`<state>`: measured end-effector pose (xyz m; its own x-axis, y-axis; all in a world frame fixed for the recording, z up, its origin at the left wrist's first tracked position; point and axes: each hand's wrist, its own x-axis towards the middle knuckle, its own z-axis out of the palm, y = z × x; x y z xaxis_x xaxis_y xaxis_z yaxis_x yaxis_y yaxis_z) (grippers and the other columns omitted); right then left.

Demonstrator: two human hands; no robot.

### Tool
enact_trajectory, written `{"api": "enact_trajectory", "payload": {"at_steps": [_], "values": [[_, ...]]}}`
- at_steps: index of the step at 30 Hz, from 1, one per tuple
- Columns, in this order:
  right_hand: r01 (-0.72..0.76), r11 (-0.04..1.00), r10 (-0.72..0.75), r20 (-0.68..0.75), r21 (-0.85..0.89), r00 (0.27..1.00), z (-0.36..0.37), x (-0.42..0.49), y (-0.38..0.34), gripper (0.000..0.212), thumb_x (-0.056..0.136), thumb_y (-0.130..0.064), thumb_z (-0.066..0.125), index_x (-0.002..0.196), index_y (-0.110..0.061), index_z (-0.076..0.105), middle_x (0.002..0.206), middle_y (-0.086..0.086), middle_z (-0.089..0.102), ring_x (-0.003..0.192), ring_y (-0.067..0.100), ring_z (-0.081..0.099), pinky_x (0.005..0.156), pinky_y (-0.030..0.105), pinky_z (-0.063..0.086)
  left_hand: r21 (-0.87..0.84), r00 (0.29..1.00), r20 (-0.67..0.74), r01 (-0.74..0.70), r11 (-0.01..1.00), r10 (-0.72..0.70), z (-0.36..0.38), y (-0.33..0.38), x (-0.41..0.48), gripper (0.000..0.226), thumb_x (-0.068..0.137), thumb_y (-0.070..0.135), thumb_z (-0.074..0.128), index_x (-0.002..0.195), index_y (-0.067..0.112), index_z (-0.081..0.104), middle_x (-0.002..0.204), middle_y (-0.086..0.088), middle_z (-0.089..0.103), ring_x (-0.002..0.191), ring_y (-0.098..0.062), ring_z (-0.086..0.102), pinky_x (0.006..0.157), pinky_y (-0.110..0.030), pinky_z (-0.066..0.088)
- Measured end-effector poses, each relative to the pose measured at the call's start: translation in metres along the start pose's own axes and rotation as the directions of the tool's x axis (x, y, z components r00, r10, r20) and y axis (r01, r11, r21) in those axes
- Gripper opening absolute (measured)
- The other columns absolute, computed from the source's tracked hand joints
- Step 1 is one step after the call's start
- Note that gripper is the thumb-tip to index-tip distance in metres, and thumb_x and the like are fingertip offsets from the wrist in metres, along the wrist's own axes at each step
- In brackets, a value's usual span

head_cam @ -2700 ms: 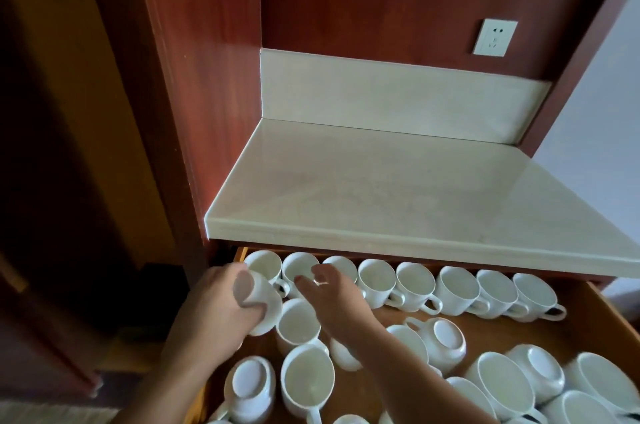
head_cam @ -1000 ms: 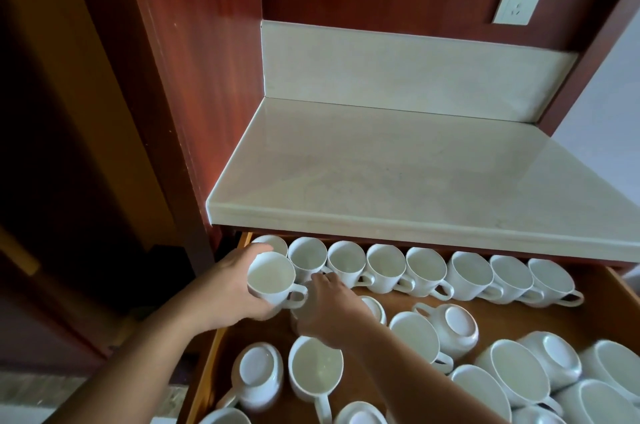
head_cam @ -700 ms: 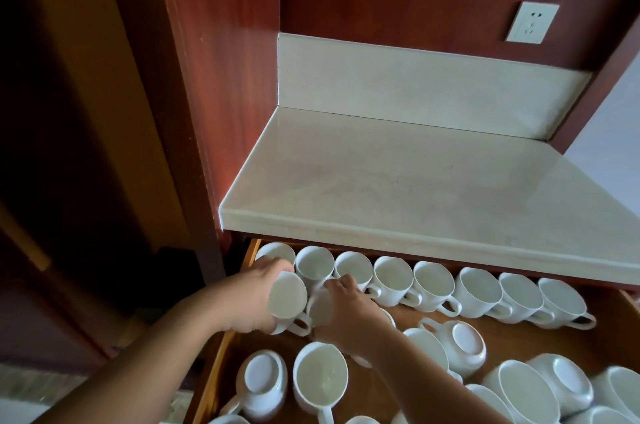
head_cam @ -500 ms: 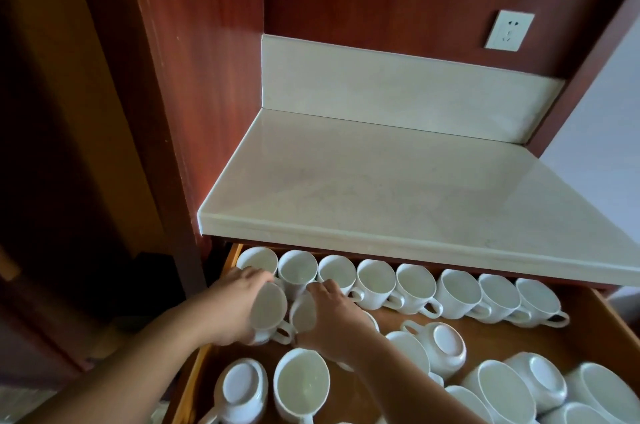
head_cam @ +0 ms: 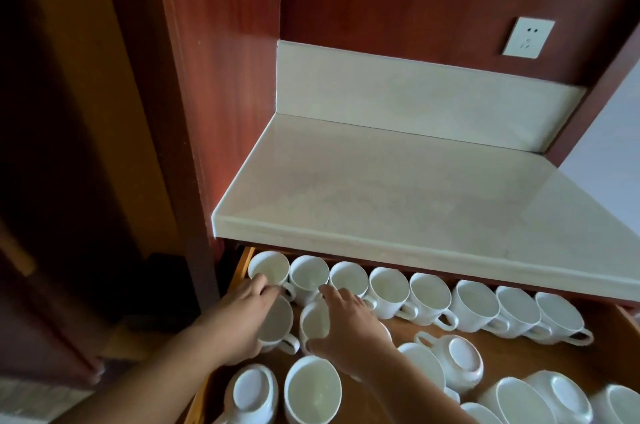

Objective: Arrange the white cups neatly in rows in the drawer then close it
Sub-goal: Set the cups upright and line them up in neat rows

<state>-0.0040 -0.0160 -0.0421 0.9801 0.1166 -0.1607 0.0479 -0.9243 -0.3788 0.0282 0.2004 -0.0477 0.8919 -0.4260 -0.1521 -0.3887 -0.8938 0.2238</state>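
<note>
Head camera looks down into an open wooden drawer [head_cam: 519,351] that sticks out from under the front edge of a pale stone table [head_cam: 398,188]. The left hand [head_cam: 235,323] grips a first cup [head_cam: 277,319], its fingers [head_cam: 263,288] curled over the far rim and the thumb underneath. This white cup is tipped with its mouth toward the right, and its handle juts out at the lower right. The right hand [head_cam: 349,323] grips a second cup [head_cam: 313,323], its fingers [head_cam: 332,293] arched over the far rim and the thumb at the near rim. The two held cups are just beside each other at the left end of the drawer; whether they touch cannot be told.

Just beyond both sets of fingers stands the back row [head_cam: 429,295] of eight white cups, upright and side by side. It runs off to the right of the right fingers, along the drawer's far side. The left fingertips are close to its leftmost cup [head_cam: 268,267].

Nearer than the fingers sit an overturned cup [head_cam: 251,392] and an upright cup [head_cam: 313,389], side by side. To the right of the right wrist lies another base-up cup [head_cam: 462,359]. More loose cups [head_cam: 519,399] crowd the lower right, some mouth up, some base up.

A white wall socket [head_cam: 528,37], showing its pin slots, sits on the red-brown panel above the table.
</note>
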Motion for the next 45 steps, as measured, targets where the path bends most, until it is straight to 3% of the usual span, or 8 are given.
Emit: {"api": "enact_trajectory", "payload": {"at_steps": [4,9,16,24,27,30,39,45], "values": [[-0.011,1.000,0.011,-0.005,0.012,1.000,0.000,0.001,-0.003,0.099,0.074,-0.053,0.076,0.154,-0.033,0.023,0.146,-0.005,0.044,0.137,0.019,0.041,0.108,0.036,0.042,0.082,1.000,-0.031,0.000,0.997,0.002,-0.001,0.003,-0.003,0.074,0.087,0.019,0.065,0.152,0.026,0.031,0.136,0.004,0.033,0.132,-0.019,0.040,0.104,-0.029,0.044],[-0.014,0.999,0.014,0.006,0.033,1.000,-0.001,0.001,-0.010,0.098,0.075,-0.049,0.076,0.155,-0.032,0.024,0.148,-0.003,0.043,0.137,0.021,0.043,0.106,0.036,0.042,0.147,0.998,-0.067,0.011,0.989,-0.002,0.006,0.003,-0.005,0.077,0.086,0.012,0.065,0.152,0.025,0.027,0.137,0.000,0.036,0.130,-0.024,0.041,0.102,-0.035,0.047],[-0.026,0.999,0.024,0.036,0.040,0.999,-0.006,-0.002,-0.010,0.100,0.079,-0.046,0.076,0.158,-0.025,0.018,0.151,0.001,0.036,0.138,0.024,0.041,0.104,0.033,0.040,0.134,0.988,-0.102,-0.100,0.986,0.114,0.008,-0.004,-0.015,0.056,0.085,0.015,0.064,0.134,0.024,0.039,0.137,0.000,0.032,0.132,-0.023,0.040,0.104,-0.036,0.045],[-0.074,0.996,0.072,0.040,0.053,0.997,-0.005,-0.003,-0.013,0.103,0.080,-0.042,0.077,0.159,-0.026,0.013,0.153,0.002,0.038,0.132,0.026,0.049,0.094,0.034,0.049,0.071,0.995,-0.085,-0.044,0.997,0.050,0.004,0.001,-0.025,0.013,0.097,0.016,0.055,0.107,0.013,0.063,0.161,0.001,0.014,0.151,-0.020,0.017,0.113,-0.030,0.032],[-0.085,0.994,0.083,0.031,0.075,0.996,-0.004,-0.002,-0.015,0.100,0.080,-0.040,0.078,0.158,-0.026,0.017,0.150,0.002,0.041,0.130,0.026,0.052,0.094,0.034,0.050,0.067,0.995,-0.086,-0.036,0.997,0.042,0.004,0.000,-0.026,0.016,0.099,0.013,0.051,0.097,0.013,0.067,0.164,0.001,0.012,0.153,-0.021,0.010,0.115,-0.034,0.031],[-0.104,0.990,0.102,0.029,0.091,0.994,-0.002,-0.002,-0.017,0.098,0.081,-0.040,0.078,0.157,-0.027,0.018,0.148,0.000,0.042,0.126,0.024,0.054,0.083,0.027,0.047,0.066,0.994,-0.102,-0.038,0.997,0.044,0.006,0.000,-0.027,0.019,0.097,0.010,0.049,0.089,0.014,0.067,0.162,0.000,0.019,0.150,-0.021,0.016,0.113,-0.033,0.035],[-0.116,0.985,0.118,-0.001,0.130,0.993,0.005,0.001,-0.020,0.089,0.082,-0.041,0.077,0.152,-0.025,0.026,0.141,0.000,0.040,0.116,0.023,0.057,0.076,0.026,0.044,0.081,0.970,-0.225,-0.075,0.994,0.091,0.017,-0.003,-0.025,0.028,0.096,0.008,0.053,0.115,0.016,0.072,0.140,0.002,0.049,0.133,-0.018,0.042,0.104,-0.030,0.042],[-0.101,0.985,0.106,-0.033,0.140,0.994,0.010,0.003,-0.018,0.091,0.080,-0.042,0.078,0.152,-0.026,0.025,0.140,0.000,0.041,0.111,0.021,0.058,0.077,0.026,0.046,0.115,0.964,-0.229,-0.108,0.988,0.132,0.022,-0.007,-0.023,0.043,0.093,0.010,0.055,0.131,0.026,0.066,0.129,0.008,0.056,0.129,-0.016,0.046,0.103,-0.028,0.044]]}}
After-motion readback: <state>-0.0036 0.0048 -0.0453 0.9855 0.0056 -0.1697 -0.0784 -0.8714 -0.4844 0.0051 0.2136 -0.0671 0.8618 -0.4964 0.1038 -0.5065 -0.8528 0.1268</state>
